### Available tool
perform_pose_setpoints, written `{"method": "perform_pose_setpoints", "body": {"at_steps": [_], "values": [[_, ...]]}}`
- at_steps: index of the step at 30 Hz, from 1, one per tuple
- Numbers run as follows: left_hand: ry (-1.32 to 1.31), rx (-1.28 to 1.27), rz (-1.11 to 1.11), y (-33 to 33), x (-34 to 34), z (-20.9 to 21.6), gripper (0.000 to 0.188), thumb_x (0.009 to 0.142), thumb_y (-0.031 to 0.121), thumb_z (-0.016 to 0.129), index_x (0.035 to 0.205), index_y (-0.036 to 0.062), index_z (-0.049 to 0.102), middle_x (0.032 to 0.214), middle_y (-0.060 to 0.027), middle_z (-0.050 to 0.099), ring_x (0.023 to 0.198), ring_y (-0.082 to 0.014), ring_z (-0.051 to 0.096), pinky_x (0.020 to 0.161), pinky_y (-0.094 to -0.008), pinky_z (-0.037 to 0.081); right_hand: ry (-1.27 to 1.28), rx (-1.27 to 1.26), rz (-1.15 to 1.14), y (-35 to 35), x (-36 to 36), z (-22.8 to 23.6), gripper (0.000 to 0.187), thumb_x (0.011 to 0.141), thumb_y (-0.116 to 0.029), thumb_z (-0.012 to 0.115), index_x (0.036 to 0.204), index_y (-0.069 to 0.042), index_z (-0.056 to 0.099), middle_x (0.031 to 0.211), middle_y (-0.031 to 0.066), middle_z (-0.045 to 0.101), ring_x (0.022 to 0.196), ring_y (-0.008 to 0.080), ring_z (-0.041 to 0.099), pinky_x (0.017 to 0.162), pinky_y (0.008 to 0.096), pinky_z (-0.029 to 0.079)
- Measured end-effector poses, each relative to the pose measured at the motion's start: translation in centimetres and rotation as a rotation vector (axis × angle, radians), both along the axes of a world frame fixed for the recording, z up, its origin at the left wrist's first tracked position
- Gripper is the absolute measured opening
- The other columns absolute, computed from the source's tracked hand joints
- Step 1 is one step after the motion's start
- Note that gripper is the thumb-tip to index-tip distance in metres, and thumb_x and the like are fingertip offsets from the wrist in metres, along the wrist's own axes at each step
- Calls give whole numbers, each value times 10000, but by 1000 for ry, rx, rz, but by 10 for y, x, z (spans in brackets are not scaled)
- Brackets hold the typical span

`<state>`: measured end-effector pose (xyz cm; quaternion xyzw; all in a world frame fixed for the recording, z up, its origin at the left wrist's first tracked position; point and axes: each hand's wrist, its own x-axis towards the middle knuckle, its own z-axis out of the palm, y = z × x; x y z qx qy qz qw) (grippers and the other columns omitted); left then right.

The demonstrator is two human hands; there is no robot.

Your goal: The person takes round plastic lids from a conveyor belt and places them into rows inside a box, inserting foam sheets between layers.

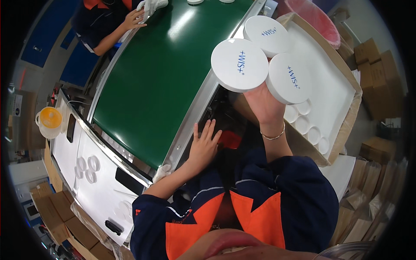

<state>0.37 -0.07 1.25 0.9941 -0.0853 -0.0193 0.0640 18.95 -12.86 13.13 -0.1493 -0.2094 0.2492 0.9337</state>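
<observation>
My right hand [265,104] is raised over the near edge of a carton, its fingers mostly hidden behind three white round lids. One lid [239,65] is at the left, another [267,35] at the far side, and the third [289,78] at the right. All three show flat tops with blue print. My left hand [204,145] has its fingers spread beside the metal rail of the green conveyor belt [147,82], holding nothing.
The carton [346,91] has a white lining and several white round pieces [303,123] inside. Across the belt stands a co-worker [102,30], with one hand gloved. A white side table [104,186] bears rings, a phone and a yellow-topped jug [50,119]. Stacked cartons [377,78] stand at right.
</observation>
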Motion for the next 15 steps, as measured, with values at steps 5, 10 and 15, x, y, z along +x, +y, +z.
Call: {"method": "perform_pose_setpoints", "body": {"at_steps": [5,10,15], "values": [[5,3,-9,0,1,0,533,812,277,678,1306,147,525,1495,-168,329,1425,-294,270,1131,-643,71,-103,80,-4,-7,2,-6,504,990,-397,460,1414,-127,428,1499,41,397,1421,233,299,1187,492,166],[12,10,-17,0,0,3,525,823,276,670,1309,143,520,1496,-174,324,1426,-297,265,1129,-646,63,-113,72,12,-11,-3,-2,520,994,-401,448,1434,-127,401,1516,37,369,1434,234,270,1189,499,147],[22,12,-21,0,0,4,517,838,268,659,1316,133,512,1500,-180,319,1429,-302,260,1128,-647,53,-128,128,34,-9,-4,-1,535,999,-396,441,1453,-123,372,1522,38,360,1439,229,261,1190,498,143]]}}
